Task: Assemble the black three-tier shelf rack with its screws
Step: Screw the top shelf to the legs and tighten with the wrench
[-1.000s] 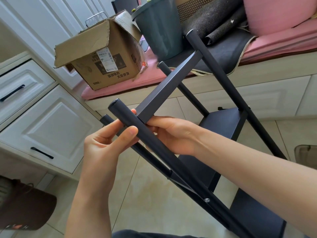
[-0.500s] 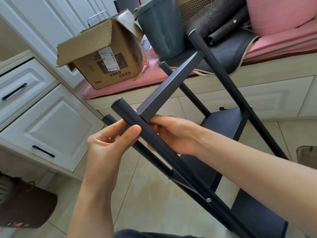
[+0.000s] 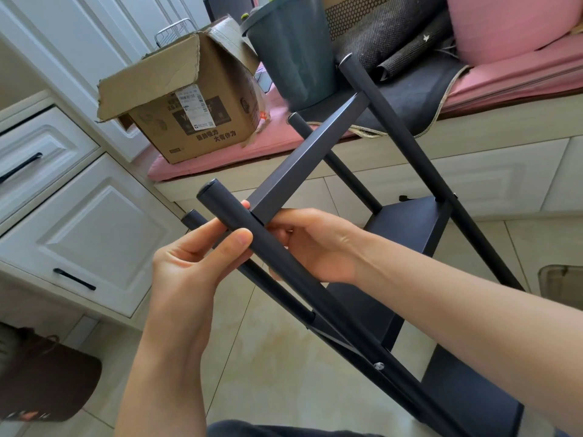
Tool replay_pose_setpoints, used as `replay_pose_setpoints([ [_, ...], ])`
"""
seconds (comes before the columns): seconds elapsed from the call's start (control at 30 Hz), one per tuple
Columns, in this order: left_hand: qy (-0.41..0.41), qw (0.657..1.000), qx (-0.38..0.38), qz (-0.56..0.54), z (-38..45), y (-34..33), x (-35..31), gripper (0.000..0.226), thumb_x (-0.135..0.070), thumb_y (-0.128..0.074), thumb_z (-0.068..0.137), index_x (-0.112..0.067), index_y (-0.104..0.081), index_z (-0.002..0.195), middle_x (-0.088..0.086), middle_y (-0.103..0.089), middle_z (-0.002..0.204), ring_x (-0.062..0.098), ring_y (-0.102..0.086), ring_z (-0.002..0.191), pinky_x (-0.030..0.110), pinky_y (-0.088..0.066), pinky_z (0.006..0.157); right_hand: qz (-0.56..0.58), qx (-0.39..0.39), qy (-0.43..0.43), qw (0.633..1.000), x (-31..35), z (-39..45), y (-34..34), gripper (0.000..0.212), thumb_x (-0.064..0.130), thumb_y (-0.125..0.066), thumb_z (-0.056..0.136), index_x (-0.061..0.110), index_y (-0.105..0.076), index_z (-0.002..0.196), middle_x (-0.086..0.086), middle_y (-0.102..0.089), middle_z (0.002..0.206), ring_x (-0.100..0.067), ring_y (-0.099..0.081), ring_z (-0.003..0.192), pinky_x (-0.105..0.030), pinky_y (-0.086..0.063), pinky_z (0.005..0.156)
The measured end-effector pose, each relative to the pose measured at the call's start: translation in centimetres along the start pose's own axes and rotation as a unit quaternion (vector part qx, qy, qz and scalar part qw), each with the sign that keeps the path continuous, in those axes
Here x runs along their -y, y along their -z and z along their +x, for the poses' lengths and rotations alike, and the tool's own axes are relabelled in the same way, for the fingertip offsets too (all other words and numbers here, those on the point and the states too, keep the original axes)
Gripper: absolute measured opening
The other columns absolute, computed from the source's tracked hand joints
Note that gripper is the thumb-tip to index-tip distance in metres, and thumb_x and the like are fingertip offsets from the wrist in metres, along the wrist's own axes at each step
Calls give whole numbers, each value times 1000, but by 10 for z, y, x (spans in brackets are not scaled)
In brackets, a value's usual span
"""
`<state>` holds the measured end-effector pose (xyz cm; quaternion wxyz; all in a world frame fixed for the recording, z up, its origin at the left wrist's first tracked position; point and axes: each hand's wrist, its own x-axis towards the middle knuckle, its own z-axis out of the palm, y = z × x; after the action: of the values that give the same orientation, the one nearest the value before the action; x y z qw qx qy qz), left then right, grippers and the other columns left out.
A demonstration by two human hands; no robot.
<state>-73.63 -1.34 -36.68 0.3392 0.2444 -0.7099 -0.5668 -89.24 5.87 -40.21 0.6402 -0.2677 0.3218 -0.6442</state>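
Black metal three-tier shelf rack, tilted over the tiled floor, below the pink-cushioned bench. Left hand pinches the near round black leg tube; right hand grips beside the flat black top crossbar. Risk: if the crossbar shifts, its screw holes may misalign.

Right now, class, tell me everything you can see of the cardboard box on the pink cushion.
The cardboard box is brown corrugated card, creased and worn, standing on a pink cushion along the window bench. Its top flaps are open, one bent out toward the white cabinets. A white shipping label and dark printed panels with pale lettering show on the front face. A dark grey bin stands close on its right; whether they touch cannot be told. Neither hand touches it.
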Motion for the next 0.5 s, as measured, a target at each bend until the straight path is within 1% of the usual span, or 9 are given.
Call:
replay_pose_setpoints([
  [0.1,-2,1000,-1,0,0,0,-1,42,-35,-80,69,-26,-80,110,9,-77,112,30,-72,109,28,-58,88,-5,12,0,1000,0,0,2,34,27,-52,99,26,-74,72,5,-50,61,-6,-62,56,-22,-52,58],
  [0.17,-1,1000,-2,3,-1,0,-1,43,-36,-80,68,-27,-80,110,9,-77,112,31,-72,109,28,-58,88,-9,20,0,1000,-1,1,1,39,28,-52,99,30,-77,70,3,-52,67,-5,-62,57,-23,-53,57],
  [0.23,-1,1000,-2,7,-1,0,-1,43,-36,-80,68,-27,-80,110,9,-77,112,31,-72,109,27,-58,87,-6,20,-6,1000,-2,2,1,32,30,-52,100,31,-77,81,2,-57,74,-7,-63,59,-26,-54,58],
  [0.3,-4,1000,-1,10,-1,0,-2,42,-37,-80,68,-29,-80,109,7,-77,112,29,-72,109,26,-58,86,-9,18,-11,1000,-3,3,1,21,32,-51,100,29,-72,96,5,-65,75,-8,-65,61,-28,-53,59],
  [0.33,-4,1000,-1,11,-1,0,-2,42,-37,-80,68,-29,-80,109,6,-77,112,28,-72,109,26,-58,86,-12,17,-14,1000,-4,3,2,19,34,-51,100,29,-70,100,6,-68,75,-8,-66,62,-28,-53,60],
  [0.4,-3,1000,-2,13,-1,-1,-2,42,-38,-80,67,-30,-81,108,5,-77,112,27,-72,108,25,-58,85,-15,13,-20,1000,-4,3,2,18,37,-52,99,29,-69,103,8,-70,75,-7,-67,63,-27,-54,59],
  [0.5,0,1000,-1,11,-1,-1,-3,43,-38,-80,67,-28,-80,109,7,-77,113,27,-72,109,25,-58,85,-9,5,-17,1000,-4,3,3,17,34,-52,99,27,-67,103,6,-67,79,-7,-67,66,-26,-54,61],
])
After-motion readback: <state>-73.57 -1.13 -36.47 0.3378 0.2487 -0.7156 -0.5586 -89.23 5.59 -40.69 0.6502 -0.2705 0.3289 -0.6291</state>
